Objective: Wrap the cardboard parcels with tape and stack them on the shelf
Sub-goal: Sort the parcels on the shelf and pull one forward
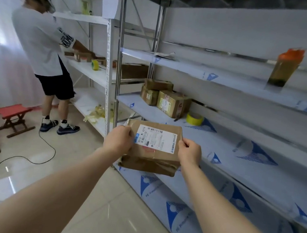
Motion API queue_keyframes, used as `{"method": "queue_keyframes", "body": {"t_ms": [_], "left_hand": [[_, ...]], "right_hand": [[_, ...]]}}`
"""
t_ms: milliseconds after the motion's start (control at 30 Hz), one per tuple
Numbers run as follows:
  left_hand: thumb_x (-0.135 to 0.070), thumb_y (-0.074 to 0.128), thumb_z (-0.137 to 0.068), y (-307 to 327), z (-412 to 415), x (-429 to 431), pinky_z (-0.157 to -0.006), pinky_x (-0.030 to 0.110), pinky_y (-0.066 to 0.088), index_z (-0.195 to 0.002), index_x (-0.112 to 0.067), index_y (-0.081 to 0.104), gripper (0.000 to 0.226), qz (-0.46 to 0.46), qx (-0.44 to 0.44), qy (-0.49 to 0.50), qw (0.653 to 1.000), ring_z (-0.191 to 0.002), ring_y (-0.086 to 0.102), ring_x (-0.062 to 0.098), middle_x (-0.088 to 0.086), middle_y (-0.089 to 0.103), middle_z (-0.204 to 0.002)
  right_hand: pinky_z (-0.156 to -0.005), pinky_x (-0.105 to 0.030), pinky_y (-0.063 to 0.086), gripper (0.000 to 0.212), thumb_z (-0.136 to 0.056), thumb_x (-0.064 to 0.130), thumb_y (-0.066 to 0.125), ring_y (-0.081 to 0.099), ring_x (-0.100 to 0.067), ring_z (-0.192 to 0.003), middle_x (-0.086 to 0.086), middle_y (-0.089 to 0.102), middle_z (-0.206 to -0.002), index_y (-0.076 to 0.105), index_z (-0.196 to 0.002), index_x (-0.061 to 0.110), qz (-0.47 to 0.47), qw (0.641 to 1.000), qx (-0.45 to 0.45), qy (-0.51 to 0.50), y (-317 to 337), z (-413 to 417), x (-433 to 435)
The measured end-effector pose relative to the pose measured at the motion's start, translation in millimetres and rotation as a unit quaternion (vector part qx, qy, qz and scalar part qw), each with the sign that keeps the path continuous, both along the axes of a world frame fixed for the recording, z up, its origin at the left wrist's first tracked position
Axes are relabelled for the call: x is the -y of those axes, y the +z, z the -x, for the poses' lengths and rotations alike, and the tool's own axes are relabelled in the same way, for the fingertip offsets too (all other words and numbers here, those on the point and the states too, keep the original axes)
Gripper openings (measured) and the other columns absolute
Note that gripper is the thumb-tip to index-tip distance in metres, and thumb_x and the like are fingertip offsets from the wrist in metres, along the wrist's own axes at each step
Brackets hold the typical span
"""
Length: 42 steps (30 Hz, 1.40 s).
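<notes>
We're holding a cardboard parcel (150,155) out in front of us, in the middle of the view, over the front edge of the shelf (232,145). Our left hand (117,141) is clamping its 9 o'clock side, fingers curled round the edge, and our right hand (190,151) is pinching its 3 o'clock edge. The white label (155,139) is facing up at us.

At 12 o'clock from the parcel, a small pile of other parcels (164,98) is sitting at the back of the same shelf, one box resting on top of the others. Just beside the pile, at 1 o'clock from our parcel, a yellow tape roll (194,118) is lying flat.

Over at 10 o'clock another person (41,44) is leaning over a neighbouring rack, with a red stool (13,114) standing near their feet.
</notes>
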<state>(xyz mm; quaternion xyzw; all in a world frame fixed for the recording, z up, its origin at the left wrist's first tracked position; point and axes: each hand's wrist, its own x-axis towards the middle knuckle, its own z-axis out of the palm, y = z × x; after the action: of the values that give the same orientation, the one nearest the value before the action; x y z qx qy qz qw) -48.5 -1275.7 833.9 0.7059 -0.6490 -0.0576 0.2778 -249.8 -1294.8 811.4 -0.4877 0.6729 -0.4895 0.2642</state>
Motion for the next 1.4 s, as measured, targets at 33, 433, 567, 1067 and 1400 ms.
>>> {"method": "queue_keyframes", "body": {"t_ms": [33,433,567,1067,1400], "left_hand": [[-0.009,0.037,-0.093,-1,-4,15,-0.064,0.027,0.036,-0.083,-0.010,0.058,0.024,0.000,-0.005,-0.001,1.000,-0.077,0.049,0.019,0.004,0.053,-0.089],[-0.008,0.037,-0.092,-1,-59,206,-0.058,0.028,0.034,-0.086,-0.003,0.063,0.028,0.010,0.002,0.044,0.999,-0.073,0.048,0.023,0.010,0.058,-0.084],[-0.011,0.035,-0.095,4,-68,277,-0.056,0.028,0.034,-0.088,-0.005,0.063,0.029,0.003,0.004,0.046,0.999,-0.064,0.046,0.017,0.007,0.055,-0.082],[-0.013,0.041,-0.092,-16,-111,523,-0.070,0.030,0.051,-0.110,-0.016,0.068,0.032,-0.019,-0.022,0.006,1.000,-0.083,0.058,0.024,0.008,0.068,-0.103],[-0.010,0.045,-0.088,-40,-163,689,-0.075,0.031,0.050,-0.106,-0.019,0.070,0.031,-0.054,-0.100,-0.102,0.988,-0.087,0.059,0.020,0.001,0.064,-0.097]], "right_hand": [[-0.063,-0.024,0.048,0.021,-0.097,0.018,0.051,0.056,-0.010,-0.077,0.000,0.066,-0.096,0.068,-0.109,0.014,-0.001,1.000,-0.002,0.003,-1,-4,16],[-0.064,-0.029,0.049,0.023,-0.096,0.015,0.051,0.057,-0.014,-0.074,-0.010,0.070,-0.105,0.069,-0.104,0.002,0.008,0.999,0.024,0.030,-5,-59,216],[-0.070,-0.028,0.046,0.027,-0.097,0.017,0.051,0.055,-0.014,-0.082,-0.009,0.067,-0.116,0.066,-0.115,0.005,0.017,0.999,0.021,0.039,-2,-68,288],[-0.087,-0.047,0.053,0.025,-0.095,0.016,0.051,0.063,-0.031,-0.088,-0.016,0.069,-0.100,0.066,-0.099,-0.004,-0.006,1.000,0.021,-0.001,-26,-101,500],[-0.086,-0.027,0.040,0.027,-0.094,0.018,0.055,0.057,-0.029,-0.114,-0.010,0.062,-0.127,0.068,-0.115,0.008,-0.023,0.991,0.015,-0.134,-50,-153,610]]}}
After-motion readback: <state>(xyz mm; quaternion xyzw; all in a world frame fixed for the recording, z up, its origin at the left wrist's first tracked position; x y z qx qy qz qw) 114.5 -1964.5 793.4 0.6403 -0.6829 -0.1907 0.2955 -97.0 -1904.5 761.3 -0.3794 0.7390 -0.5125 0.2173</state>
